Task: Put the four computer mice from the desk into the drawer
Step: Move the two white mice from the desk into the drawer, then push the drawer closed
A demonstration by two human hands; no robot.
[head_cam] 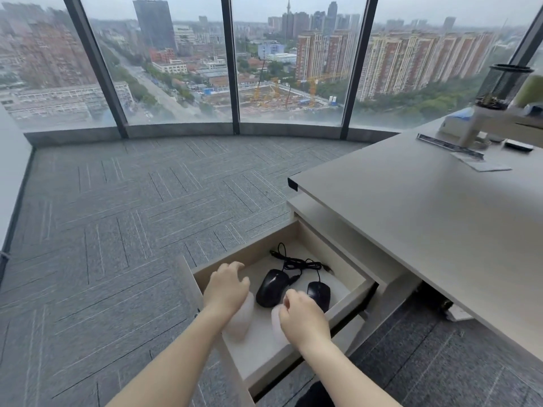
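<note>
Pale pink plastic mouse (241, 318) under left hand (226, 289), long axis 12–6 o'clock; second pale mouse (276, 321) under right hand (304, 314). Fingers curled; grip closure cannot tell.

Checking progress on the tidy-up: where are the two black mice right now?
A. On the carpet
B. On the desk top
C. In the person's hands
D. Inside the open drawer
D: the larger black mouse and the smaller black mouse lie on the floor of the open drawer, cables behind them.
</note>
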